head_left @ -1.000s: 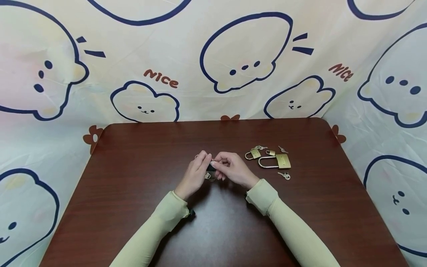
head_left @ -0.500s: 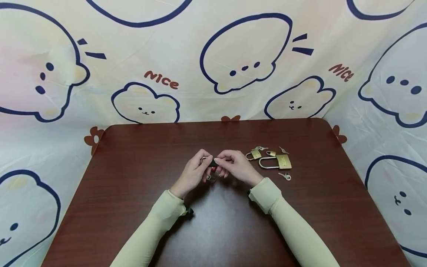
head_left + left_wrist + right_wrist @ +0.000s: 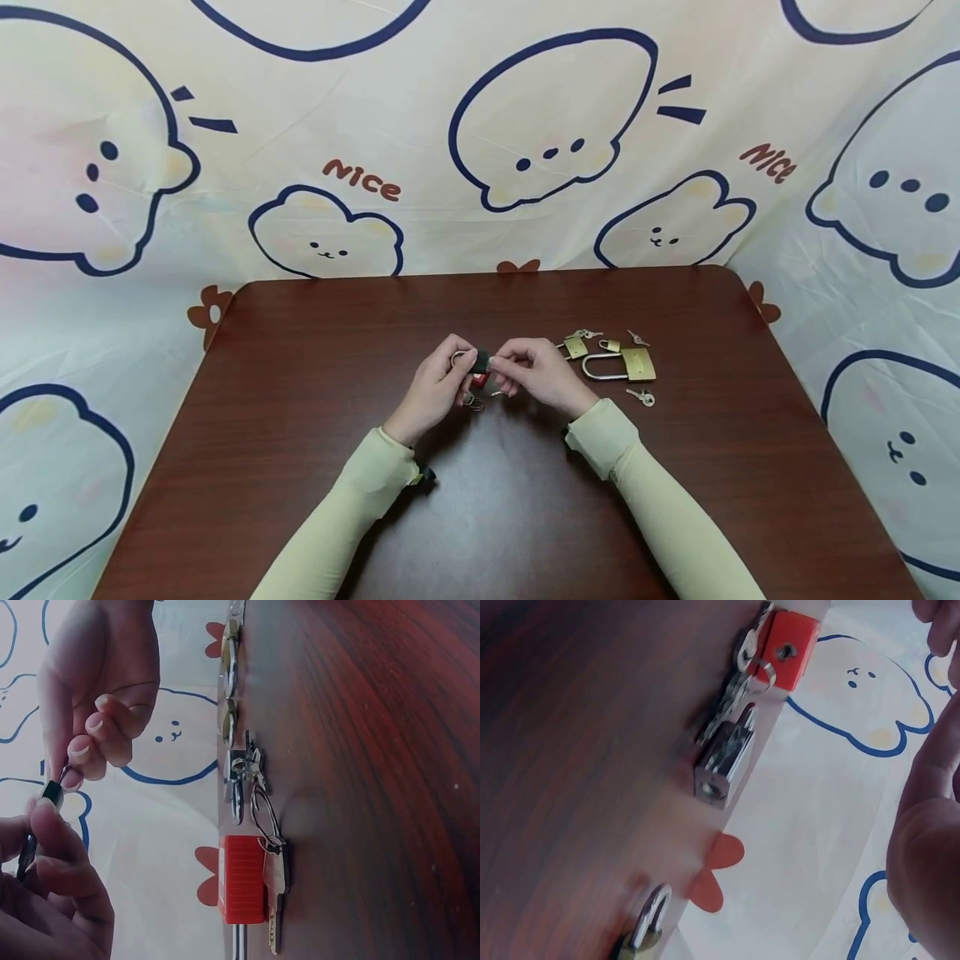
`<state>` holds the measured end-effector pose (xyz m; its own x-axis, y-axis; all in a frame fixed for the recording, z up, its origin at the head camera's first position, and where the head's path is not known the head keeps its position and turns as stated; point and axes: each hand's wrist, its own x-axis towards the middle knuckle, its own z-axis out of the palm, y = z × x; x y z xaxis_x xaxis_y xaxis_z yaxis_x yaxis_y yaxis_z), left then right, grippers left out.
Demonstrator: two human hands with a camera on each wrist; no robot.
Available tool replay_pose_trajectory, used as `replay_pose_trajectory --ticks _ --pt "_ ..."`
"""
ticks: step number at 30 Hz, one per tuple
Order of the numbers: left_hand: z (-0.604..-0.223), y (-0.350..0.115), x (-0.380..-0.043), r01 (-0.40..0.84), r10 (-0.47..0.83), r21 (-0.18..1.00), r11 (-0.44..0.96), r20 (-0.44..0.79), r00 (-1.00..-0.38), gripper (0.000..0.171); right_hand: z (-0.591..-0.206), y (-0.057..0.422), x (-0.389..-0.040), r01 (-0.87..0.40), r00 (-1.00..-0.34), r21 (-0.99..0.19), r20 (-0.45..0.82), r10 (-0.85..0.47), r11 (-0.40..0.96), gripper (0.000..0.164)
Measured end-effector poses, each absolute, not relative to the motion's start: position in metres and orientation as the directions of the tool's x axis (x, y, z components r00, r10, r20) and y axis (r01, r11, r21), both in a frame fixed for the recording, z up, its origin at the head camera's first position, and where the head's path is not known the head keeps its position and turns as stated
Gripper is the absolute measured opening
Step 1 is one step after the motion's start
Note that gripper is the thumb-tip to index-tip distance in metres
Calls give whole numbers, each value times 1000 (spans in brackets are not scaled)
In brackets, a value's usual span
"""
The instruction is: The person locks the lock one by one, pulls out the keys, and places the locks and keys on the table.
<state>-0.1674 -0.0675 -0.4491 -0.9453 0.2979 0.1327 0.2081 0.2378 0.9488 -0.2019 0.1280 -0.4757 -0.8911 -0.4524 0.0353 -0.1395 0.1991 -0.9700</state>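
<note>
Above the table, my left hand (image 3: 431, 383) grips a small dark green padlock (image 3: 482, 361) between thumb and fingers, its shackle toward the left. My right hand (image 3: 546, 377) pinches a small, thin piece at the padlock's right end; in the left wrist view it is a dark sliver mostly hidden by fingertips, and I cannot tell whether it is a key. On the table beneath lies a red padlock (image 3: 242, 879) with keys (image 3: 276, 868) on a ring beside it. A silver padlock (image 3: 724, 761) with its own keys lies close by.
Right of my hands on the brown table (image 3: 300, 400) lie a large brass padlock (image 3: 637, 364), a medium brass padlock (image 3: 575, 347) and a tiny one (image 3: 609, 344). Loose keys (image 3: 641, 397) lie around them. A patterned cloth (image 3: 420, 125) hangs behind the table.
The left fingers have turned and no longer cover the dark green padlock, so its body shows. My right hand has drawn slightly right, with its fingertips at the padlock's end.
</note>
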Motion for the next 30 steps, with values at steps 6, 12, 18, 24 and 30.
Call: replay_pose_trajectory --ticks 6,12,18,24,30 --pt "-450 -65 -165 223 273 936 273 147 -951 16 -477 131 -203 -103 -890 -980 14 -457 169 14" --pt "-451 -64 -162 233 255 930 285 161 -953 15 -476 134 -204 -81 -885 -985 0 -466 155 14" --pt "-473 -65 -172 270 255 920 283 199 -946 20 -467 138 -204 -111 -879 -977 10 -477 185 14" --pt "-482 -64 -174 281 267 919 276 208 -941 20 -468 146 -209 -129 -865 -971 11 -502 201 17" --pt "-484 -68 -176 275 230 929 247 219 -948 18 -460 160 -210 -70 -865 -985 -20 -501 160 26"
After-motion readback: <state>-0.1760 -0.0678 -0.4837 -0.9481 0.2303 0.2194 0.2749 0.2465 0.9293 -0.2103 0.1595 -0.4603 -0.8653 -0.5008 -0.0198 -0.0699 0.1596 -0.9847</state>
